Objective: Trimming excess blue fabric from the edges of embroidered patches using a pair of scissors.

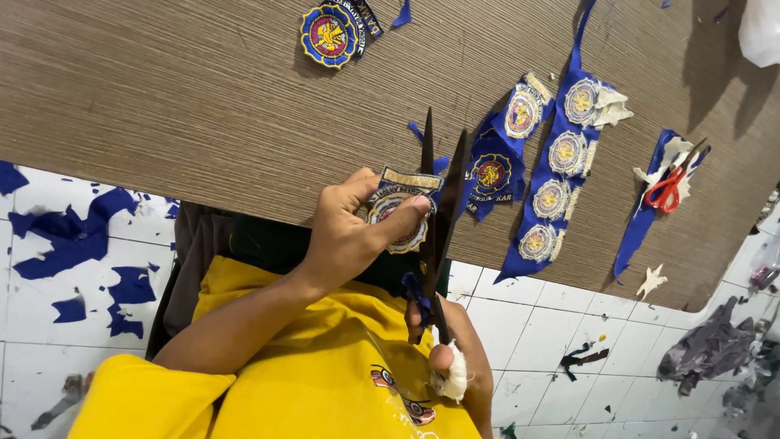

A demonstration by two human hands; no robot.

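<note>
right hand (455, 358): mostly hidden by scissors (436, 219) | white bag (762, 28): cut off top right

Patch (398, 213) sits under left-hand fingers (402, 213), on table (187, 106). Scissors (436, 219) just right of them; patch strip (552, 187) further right, small scissors (670, 187) beyond.

1. The person wears a bright yellow short-sleeved shirt (325, 366), loose in the body and creased in soft folds.
2. The shirt's sleeve (138, 398) ends above the elbow, leaving the forearm bare.
3. A small printed emblem (402, 394) in red, black and white sits on the shirt's front.
4. The left hand (349, 232) wears no glove, ring or watch.
5. On the right hand (451, 358), one finger is bound in a white cloth wrap (455, 375), frayed and lumpy.
6. Dark clothing (244, 244), brownish and black, shows beyond the yellow shirt.
</note>
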